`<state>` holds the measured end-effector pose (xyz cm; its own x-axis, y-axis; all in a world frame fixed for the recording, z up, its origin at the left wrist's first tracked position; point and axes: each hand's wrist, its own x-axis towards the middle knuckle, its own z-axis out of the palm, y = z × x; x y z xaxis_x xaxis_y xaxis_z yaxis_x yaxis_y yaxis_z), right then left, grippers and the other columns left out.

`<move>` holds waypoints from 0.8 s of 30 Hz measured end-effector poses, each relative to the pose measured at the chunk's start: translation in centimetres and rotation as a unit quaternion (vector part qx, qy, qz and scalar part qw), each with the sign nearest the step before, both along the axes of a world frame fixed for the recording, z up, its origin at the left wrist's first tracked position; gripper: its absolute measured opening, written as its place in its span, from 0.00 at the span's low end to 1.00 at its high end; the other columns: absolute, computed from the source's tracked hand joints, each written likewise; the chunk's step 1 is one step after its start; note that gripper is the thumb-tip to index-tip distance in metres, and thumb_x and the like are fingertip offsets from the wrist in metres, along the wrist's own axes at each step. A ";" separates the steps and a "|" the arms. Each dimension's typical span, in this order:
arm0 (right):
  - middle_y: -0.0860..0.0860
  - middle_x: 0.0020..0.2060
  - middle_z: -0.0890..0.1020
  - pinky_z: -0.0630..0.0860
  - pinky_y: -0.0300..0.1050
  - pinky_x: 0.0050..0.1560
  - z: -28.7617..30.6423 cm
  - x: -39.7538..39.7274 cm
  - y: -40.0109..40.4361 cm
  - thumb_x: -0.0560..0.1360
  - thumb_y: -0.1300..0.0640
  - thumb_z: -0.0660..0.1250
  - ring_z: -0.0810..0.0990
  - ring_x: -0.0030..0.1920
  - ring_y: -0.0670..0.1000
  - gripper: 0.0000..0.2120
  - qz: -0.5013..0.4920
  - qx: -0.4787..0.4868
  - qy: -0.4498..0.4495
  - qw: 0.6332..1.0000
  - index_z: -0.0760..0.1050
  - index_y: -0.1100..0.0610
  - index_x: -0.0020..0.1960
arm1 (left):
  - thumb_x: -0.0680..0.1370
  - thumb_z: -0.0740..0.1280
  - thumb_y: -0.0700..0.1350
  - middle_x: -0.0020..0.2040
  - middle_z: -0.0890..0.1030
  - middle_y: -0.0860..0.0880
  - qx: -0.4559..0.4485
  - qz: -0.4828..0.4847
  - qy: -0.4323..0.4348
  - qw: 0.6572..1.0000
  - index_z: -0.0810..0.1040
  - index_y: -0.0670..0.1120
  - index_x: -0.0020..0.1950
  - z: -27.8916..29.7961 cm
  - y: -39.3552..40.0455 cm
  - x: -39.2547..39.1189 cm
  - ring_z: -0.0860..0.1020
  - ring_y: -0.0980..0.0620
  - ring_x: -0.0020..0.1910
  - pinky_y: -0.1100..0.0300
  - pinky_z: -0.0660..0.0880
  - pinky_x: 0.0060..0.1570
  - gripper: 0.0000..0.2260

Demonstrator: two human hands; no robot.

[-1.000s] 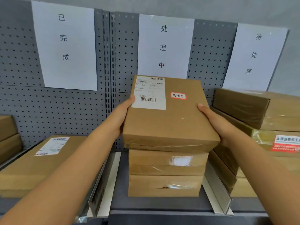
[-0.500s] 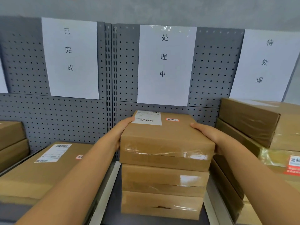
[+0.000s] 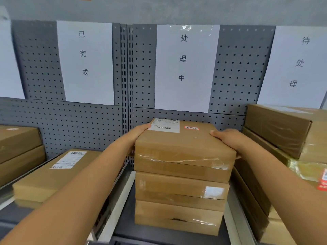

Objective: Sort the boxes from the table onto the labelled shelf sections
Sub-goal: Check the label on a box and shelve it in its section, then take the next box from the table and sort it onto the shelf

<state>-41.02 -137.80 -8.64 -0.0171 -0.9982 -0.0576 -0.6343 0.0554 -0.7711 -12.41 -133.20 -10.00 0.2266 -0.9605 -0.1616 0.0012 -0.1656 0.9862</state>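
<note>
A flat brown cardboard box (image 3: 184, 147) with a white shipping label and a small red sticker lies on top of two similar boxes (image 3: 180, 202) in the middle shelf section. My left hand (image 3: 136, 133) grips its left side and my right hand (image 3: 228, 138) grips its right side, thumbs on top. Behind the stack hangs the middle paper sign (image 3: 185, 68). The fingers under the box sides are hidden.
A left sign (image 3: 86, 62) hangs above a flat labelled box (image 3: 53, 174). Under the right sign (image 3: 297, 66) sits a tall stack of boxes (image 3: 276, 138). More boxes (image 3: 19, 149) stand at far left. White dividers (image 3: 115, 209) separate the sections on the grey pegboard shelf.
The box in my hands has come down from a tilted, raised position onto the top of the middle stack and moved back toward the pegboard. Both hands stay on its sides.
</note>
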 end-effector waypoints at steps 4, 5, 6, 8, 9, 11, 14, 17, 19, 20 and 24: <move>0.59 0.63 0.78 0.74 0.53 0.57 1.8 0.9 0.8 0.82 0.43 0.59 0.77 0.59 0.59 0.23 0.007 -0.190 0.160 0.969 0.71 0.58 0.67 | 0.83 0.57 0.56 0.49 0.77 0.47 -0.025 0.113 -0.168 0.979 0.75 0.46 0.58 1.4 1.4 1.0 0.75 0.50 0.41 0.54 0.74 0.52 0.16; 0.59 0.64 0.78 0.74 0.54 0.59 2.2 1.6 1.2 0.82 0.44 0.58 0.77 0.61 0.59 0.22 0.018 -0.224 0.149 0.963 0.71 0.57 0.69 | 0.84 0.56 0.57 0.54 0.78 0.47 -0.031 0.105 -0.149 0.983 0.75 0.47 0.63 1.7 2.1 1.4 0.76 0.50 0.44 0.50 0.74 0.59 0.17; 0.58 0.64 0.78 0.74 0.54 0.60 2.5 2.7 1.6 0.82 0.45 0.58 0.77 0.61 0.59 0.21 0.043 -0.254 0.128 0.958 0.71 0.56 0.70 | 0.84 0.56 0.57 0.58 0.79 0.46 -0.038 0.096 -0.141 0.985 0.74 0.47 0.67 2.1 3.2 1.8 0.78 0.50 0.47 0.47 0.73 0.63 0.19; 0.56 0.62 0.78 0.72 0.49 0.57 2.9 5.9 2.8 0.82 0.47 0.60 0.77 0.60 0.56 0.19 0.124 -0.297 0.092 0.942 0.71 0.55 0.70 | 0.84 0.56 0.57 0.61 0.79 0.45 -0.056 0.096 -0.209 0.972 0.73 0.46 0.70 2.3 5.7 3.0 0.80 0.48 0.52 0.46 0.73 0.64 0.21; 0.55 0.62 0.78 0.71 0.47 0.56 2.9 7.9 3.7 0.82 0.48 0.61 0.77 0.59 0.55 0.18 0.164 -0.316 0.079 0.931 0.72 0.54 0.69 | 0.84 0.57 0.56 0.61 0.80 0.45 -0.065 0.107 -0.264 0.956 0.73 0.46 0.69 2.2 7.0 3.8 0.80 0.47 0.54 0.47 0.73 0.63 0.20; 0.53 0.62 0.78 0.71 0.45 0.58 2.4 12.4 5.8 0.82 0.50 0.62 0.76 0.61 0.52 0.18 0.243 -0.348 0.053 0.904 0.72 0.53 0.69 | 0.83 0.59 0.56 0.59 0.79 0.47 -0.078 0.133 -0.361 0.920 0.74 0.46 0.67 1.8 10.1 5.8 0.80 0.47 0.54 0.52 0.75 0.56 0.19; 0.52 0.63 0.77 0.72 0.48 0.63 0.7 18.9 9.3 0.82 0.51 0.63 0.75 0.64 0.52 0.19 0.343 -0.377 0.047 0.859 0.71 0.53 0.71 | 0.82 0.62 0.55 0.57 0.79 0.47 -0.053 0.171 -0.479 0.859 0.74 0.47 0.66 0.8 15.5 9.7 0.78 0.49 0.51 0.56 0.73 0.48 0.17; 0.53 0.66 0.75 0.71 0.51 0.66 -1.3 24.9 12.7 0.82 0.51 0.63 0.73 0.67 0.53 0.21 0.420 -0.375 0.079 0.823 0.69 0.54 0.73 | 0.81 0.61 0.55 0.59 0.80 0.46 0.015 0.216 -0.641 0.737 0.73 0.47 0.64 0.0 21.8 14.4 0.77 0.47 0.51 0.55 0.71 0.46 0.16; 0.53 0.68 0.75 0.70 0.51 0.66 -2.4 28.8 14.8 0.82 0.51 0.62 0.72 0.68 0.53 0.22 0.451 -0.380 0.098 0.801 0.67 0.54 0.74 | 0.81 0.59 0.55 0.61 0.79 0.45 0.073 0.234 -0.695 0.676 0.72 0.47 0.65 -0.6 26.1 17.8 0.77 0.44 0.55 0.54 0.72 0.49 0.17; 0.53 0.68 0.75 0.70 0.52 0.66 -2.9 30.8 15.9 0.82 0.51 0.62 0.71 0.68 0.53 0.22 0.463 -0.385 0.104 0.792 0.67 0.53 0.75 | 0.81 0.59 0.55 0.62 0.78 0.45 0.105 0.236 -0.708 0.657 0.70 0.47 0.67 -1.0 28.2 19.6 0.77 0.43 0.57 0.52 0.74 0.51 0.19; 0.53 0.67 0.75 0.71 0.53 0.65 -4.5 39.0 20.5 0.81 0.51 0.62 0.72 0.66 0.55 0.22 0.499 -0.409 0.131 0.752 0.67 0.53 0.74 | 0.82 0.58 0.55 0.62 0.76 0.45 0.196 0.267 -0.741 0.585 0.65 0.48 0.72 -2.9 36.0 26.6 0.76 0.42 0.59 0.51 0.72 0.54 0.21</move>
